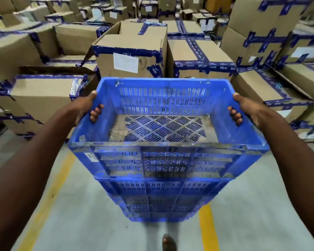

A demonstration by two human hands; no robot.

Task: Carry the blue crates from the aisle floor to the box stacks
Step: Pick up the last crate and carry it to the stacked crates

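A stack of blue slotted plastic crates point(163, 160) hangs in front of me above the aisle floor, the top crate empty and dusty inside. My left hand point(87, 107) grips the top crate's left wall, fingers curled through its handle slot to the inside. On the opposite wall my right hand point(243, 109) grips in the same way. Cardboard box stacks point(129, 57) with blue tape stand just beyond the crates' far edge.
Taped cardboard boxes point(40, 95) fill the whole far half of the view, left, centre and right point(272, 91). The grey concrete floor point(83, 214) has two yellow lines point(207, 227). A foot point(168, 242) shows below the crates.
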